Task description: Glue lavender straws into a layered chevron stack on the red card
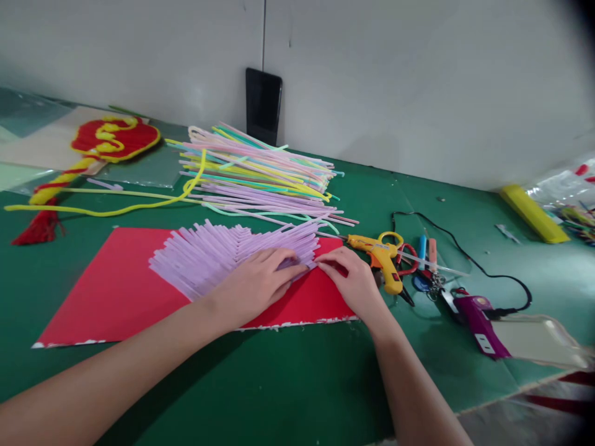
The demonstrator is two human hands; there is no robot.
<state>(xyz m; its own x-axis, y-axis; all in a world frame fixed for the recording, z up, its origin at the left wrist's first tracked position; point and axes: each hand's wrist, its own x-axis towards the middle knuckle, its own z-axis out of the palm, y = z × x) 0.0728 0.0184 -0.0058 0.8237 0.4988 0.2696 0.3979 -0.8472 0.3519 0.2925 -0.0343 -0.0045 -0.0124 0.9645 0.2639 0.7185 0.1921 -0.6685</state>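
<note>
A red card sheet (pixel 111 291) lies on the green table (pixel 288 384). Rows of lilac straw pieces (pixel 218 251) are stuck on it in a herringbone pattern. My left hand (pixel 258 282) lies flat on the lower right part of the straws, fingers stretched and pressing down. My right hand (pixel 351 279) rests on the card's right edge, its fingertips pinched at the end of the outermost lilac straw piece. A yellow glue gun (pixel 381 257) lies just right of my right hand.
A heap of pastel straws (pixel 260 170) lies behind the card. A red and yellow knot ornament with tassel (pixel 100 145) is at the far left. Red scissors (pixel 404 257), pens, a purple power plug (pixel 478 316) with black cable and a yellow bar (pixel 532 214) lie to the right.
</note>
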